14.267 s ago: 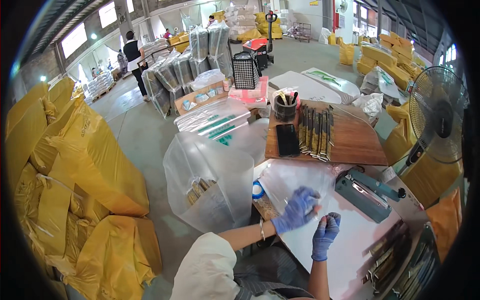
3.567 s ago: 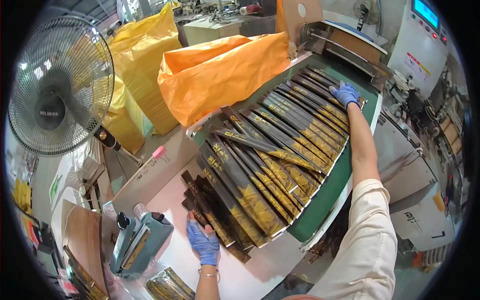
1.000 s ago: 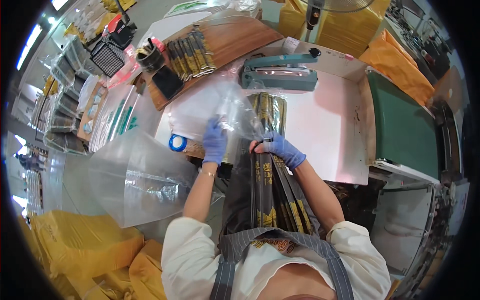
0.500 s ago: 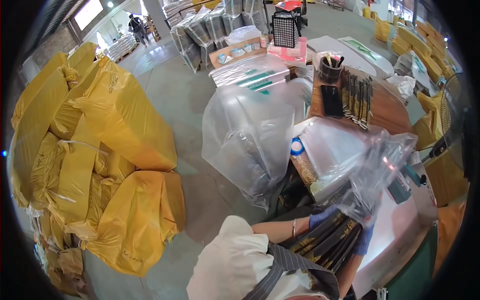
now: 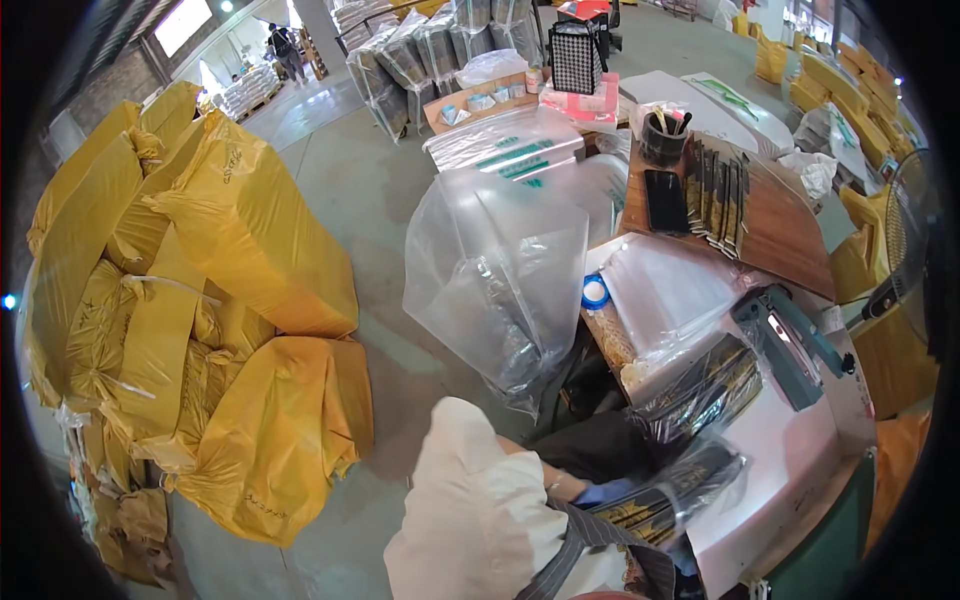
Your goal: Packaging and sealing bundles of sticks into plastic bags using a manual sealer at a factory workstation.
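Observation:
My left hand [image 5: 604, 491], in a blue glove, is closed at the near end of a bundle of long, slim black-and-gold pieces [image 5: 640, 515]. A clear plastic bag [image 5: 712, 472] covers the far part of this bundle, which lies low over my lap. Sleeve and bundle hide part of the fingers. My right hand does not show. Just beyond, another bagged bundle of black-and-gold pieces [image 5: 697, 392] lies on the white work surface [image 5: 785, 450]. A green-grey bench sealer [image 5: 792, 345] stands to its right, beside a stack of flat clear bags [image 5: 665, 280].
Loose black-and-gold pieces [image 5: 718, 195], a phone [image 5: 666, 202] and a dark pen cup [image 5: 663, 138] are on the brown table. A blue tape roll [image 5: 595, 292] lies at the left edge. A large clear sack [image 5: 497, 285] stands left; yellow sacks [image 5: 265, 235] are piled farther left.
The bundle and bag have come down and toward me from in front of the sealer. The bag now covers more of the bundle. My right hand has gone out of sight.

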A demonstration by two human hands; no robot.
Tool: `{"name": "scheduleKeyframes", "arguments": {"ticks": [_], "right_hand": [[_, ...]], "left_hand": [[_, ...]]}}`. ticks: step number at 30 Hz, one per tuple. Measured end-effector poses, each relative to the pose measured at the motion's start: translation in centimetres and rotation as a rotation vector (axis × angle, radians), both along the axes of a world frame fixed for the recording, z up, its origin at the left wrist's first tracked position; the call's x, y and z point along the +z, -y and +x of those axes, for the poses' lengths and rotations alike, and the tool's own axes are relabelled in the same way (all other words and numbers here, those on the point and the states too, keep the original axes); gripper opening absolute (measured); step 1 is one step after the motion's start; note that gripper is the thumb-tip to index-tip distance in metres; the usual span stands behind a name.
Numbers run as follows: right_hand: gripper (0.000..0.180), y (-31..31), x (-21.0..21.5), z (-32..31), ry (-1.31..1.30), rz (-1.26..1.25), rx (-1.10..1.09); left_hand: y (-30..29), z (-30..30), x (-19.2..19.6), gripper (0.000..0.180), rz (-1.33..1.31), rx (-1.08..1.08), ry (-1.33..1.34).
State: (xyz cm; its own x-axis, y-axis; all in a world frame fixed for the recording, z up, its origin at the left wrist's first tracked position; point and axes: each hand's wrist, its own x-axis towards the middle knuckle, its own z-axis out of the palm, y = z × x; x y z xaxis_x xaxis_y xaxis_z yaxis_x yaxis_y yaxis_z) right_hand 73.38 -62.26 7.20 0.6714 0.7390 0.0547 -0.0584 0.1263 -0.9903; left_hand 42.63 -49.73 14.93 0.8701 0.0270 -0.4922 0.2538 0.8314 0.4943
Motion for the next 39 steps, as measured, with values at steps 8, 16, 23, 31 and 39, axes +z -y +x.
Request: {"name": "scheduleKeyframes", "arguments": {"ticks": [8, 16, 23, 31, 39], "right_hand": [[0.051, 12.2, 2.7, -4.8, 0.795, -0.284, -0.125], [0.016, -5.7, 37.0, -4.5, 1.274, -0.227, -0.096], [0.017, -3.8, 36.9, -2.0, 1.277, -0.421, -0.149], [0.027, -8.3, 30.0, -1.8, 1.438, -0.478, -0.495], [0.017, -14.9, 29.1, 8.8, 1.304, -0.296, -0.445]], "left_hand": [[-8.3, 6.3, 10.1, 0.024, 1.783, -0.035, 0.389], [-17.1, 14.2, 26.1, 0.037, 1.584, 0.187, 0.358], [-16.4, 18.4, 27.2, 0.010, 1.300, 0.253, 0.404], [-12.1, 18.7, 23.2, 0.045, 1.319, 0.435, 0.758], [-11.7, 25.7, 8.3, 0.054, 0.869, 0.138, 0.587]]}}
